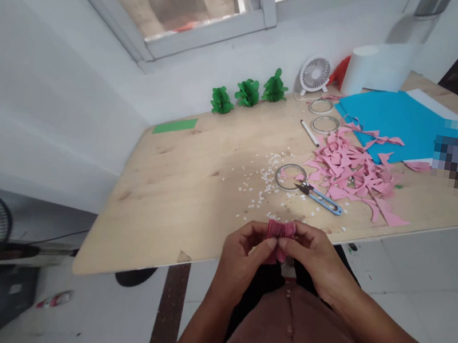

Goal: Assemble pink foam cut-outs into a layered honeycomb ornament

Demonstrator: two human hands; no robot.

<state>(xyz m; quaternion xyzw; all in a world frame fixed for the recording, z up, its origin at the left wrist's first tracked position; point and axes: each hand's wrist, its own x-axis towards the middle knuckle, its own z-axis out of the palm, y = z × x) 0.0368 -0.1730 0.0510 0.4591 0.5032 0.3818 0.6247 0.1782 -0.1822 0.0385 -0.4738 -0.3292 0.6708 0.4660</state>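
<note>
Between my two hands, just off the table's front edge, is a pleated stack of pink paper (281,231). My left hand (246,249) grips its left side, thumb in front and fingers behind. From the right, my right hand (311,251) pinches the same stack, and both thumbs nearly meet at its middle. Fingers partly cover its lower part. Beyond the hands on the table lie blue-handled thread snips (324,200), their dark blades touching a grey ring (277,174), probably a tape roll. Small white paper bits (263,187) are scattered around them.
Pink paper scraps (355,165) are heaped to the right, beside blue sheets (397,120). A white marker (310,133) lies near two more rings. Several green paper shapes (248,92) stand along the wall by a small white fan (315,76). A green strip (174,126) lies at the left.
</note>
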